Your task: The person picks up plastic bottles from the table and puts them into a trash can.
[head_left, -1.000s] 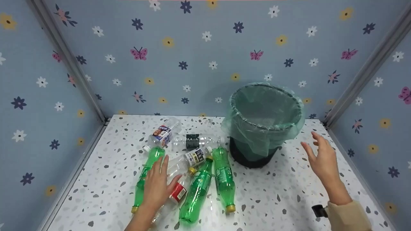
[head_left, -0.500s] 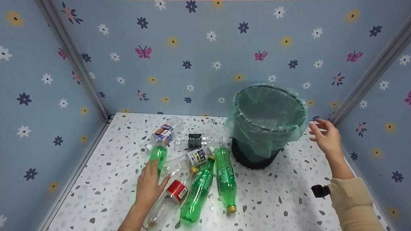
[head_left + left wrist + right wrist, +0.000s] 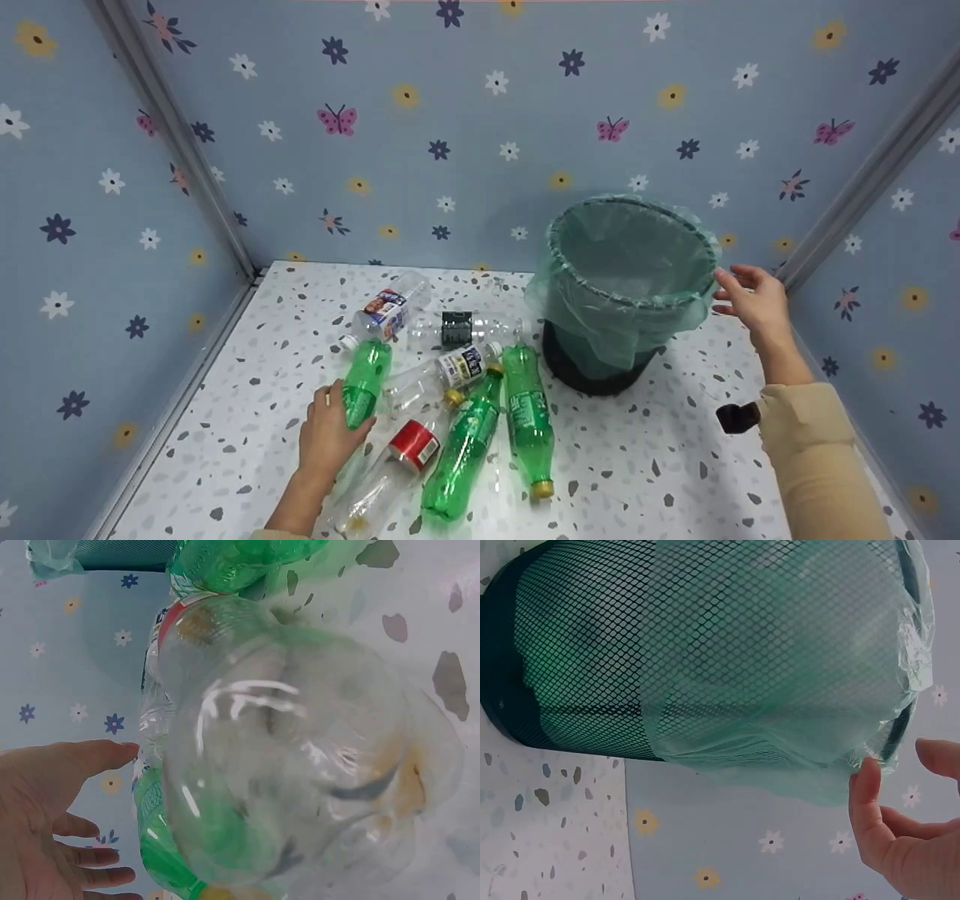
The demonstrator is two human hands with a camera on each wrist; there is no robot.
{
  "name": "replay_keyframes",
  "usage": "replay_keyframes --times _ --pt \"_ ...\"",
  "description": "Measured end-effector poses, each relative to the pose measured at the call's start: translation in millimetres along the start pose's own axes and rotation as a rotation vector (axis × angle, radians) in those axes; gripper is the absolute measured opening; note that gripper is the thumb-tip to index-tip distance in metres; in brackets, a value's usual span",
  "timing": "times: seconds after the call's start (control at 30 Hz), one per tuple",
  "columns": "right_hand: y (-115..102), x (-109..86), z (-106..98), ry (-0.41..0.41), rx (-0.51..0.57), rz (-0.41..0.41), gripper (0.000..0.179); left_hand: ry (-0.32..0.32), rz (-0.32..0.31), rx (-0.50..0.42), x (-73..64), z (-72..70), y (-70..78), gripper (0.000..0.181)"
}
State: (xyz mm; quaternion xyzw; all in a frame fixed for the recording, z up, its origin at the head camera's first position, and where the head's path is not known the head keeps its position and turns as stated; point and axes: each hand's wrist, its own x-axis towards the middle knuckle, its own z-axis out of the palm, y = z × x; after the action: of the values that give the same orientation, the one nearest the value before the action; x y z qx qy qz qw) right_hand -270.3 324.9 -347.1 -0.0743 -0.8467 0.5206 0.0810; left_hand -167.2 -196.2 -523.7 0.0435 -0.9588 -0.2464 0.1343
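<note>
My left hand [image 3: 326, 435] is at the left green bottle [image 3: 367, 379], with the thumb apart from the fingers; its lower part is hidden by the hand. In the left wrist view the fingers [image 3: 97, 857] are spread and not wrapped round anything. My right hand [image 3: 759, 304] is at the right rim of the mesh trash can [image 3: 585, 652], which is lined with a thin green bag [image 3: 600, 322]. In the right wrist view a bent finger [image 3: 866, 784] lies by the bag's edge, and the thumb stands apart from the rim.
Two more green bottles, one in the middle [image 3: 465, 446] and one on the right [image 3: 529, 420], lie on the speckled table. Around them are clear bottles with a red label [image 3: 414, 446], a dark label [image 3: 457, 328], a white label [image 3: 461, 365] and a blue label [image 3: 385, 311]. Flowered walls [image 3: 480, 135] enclose the table.
My left hand has moved left and down, off the clear bottles to the left green bottle. The right hand has risen toward the trash can's rim.
</note>
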Motion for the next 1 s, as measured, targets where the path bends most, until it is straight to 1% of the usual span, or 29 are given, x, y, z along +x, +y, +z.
replay_keyframes --times 0.23,0.3,0.37,0.5,0.6,0.73,0.83,0.9,1.0 --pt "0 9.7 3 -0.023 0.031 0.068 0.062 -0.156 -0.134 -0.032 -2.2 -0.6 -13.1 0.084" --pt "1 11.8 5 -0.033 0.036 0.079 0.062 -0.192 -0.165 -0.046 -2.4 -0.5 -15.8 0.086" --pt "1 13.5 5 -0.041 0.038 0.084 0.061 -0.213 -0.182 -0.063 -2.6 -0.5 -17.7 0.088" --pt "0 15.5 6 -0.037 0.040 0.092 0.060 -0.235 -0.195 -0.096 -3.3 -0.2 -20.8 0.091" --pt "-1 16.6 6 -0.032 0.077 0.109 0.057 -0.242 -0.189 -0.121 -4.0 0.6 -23.6 0.092" --pt "-3 18.5 6 -0.032 0.171 0.156 0.055 -0.256 -0.197 -0.149 -4.1 2.7 -27.3 0.090" --pt "-4 19.6 6 -0.026 0.254 0.197 0.057 -0.267 -0.222 -0.171 -4.1 4.2 -28.9 0.089" --pt "-4 20.2 6 -0.024 0.305 0.217 0.059 -0.267 -0.231 -0.184 -4.4 4.7 -29.4 0.087" --pt "-4 20.6 5 -0.021 0.366 0.235 0.061 -0.252 -0.228 -0.202 -5.0 5.1 -30.0 0.084"
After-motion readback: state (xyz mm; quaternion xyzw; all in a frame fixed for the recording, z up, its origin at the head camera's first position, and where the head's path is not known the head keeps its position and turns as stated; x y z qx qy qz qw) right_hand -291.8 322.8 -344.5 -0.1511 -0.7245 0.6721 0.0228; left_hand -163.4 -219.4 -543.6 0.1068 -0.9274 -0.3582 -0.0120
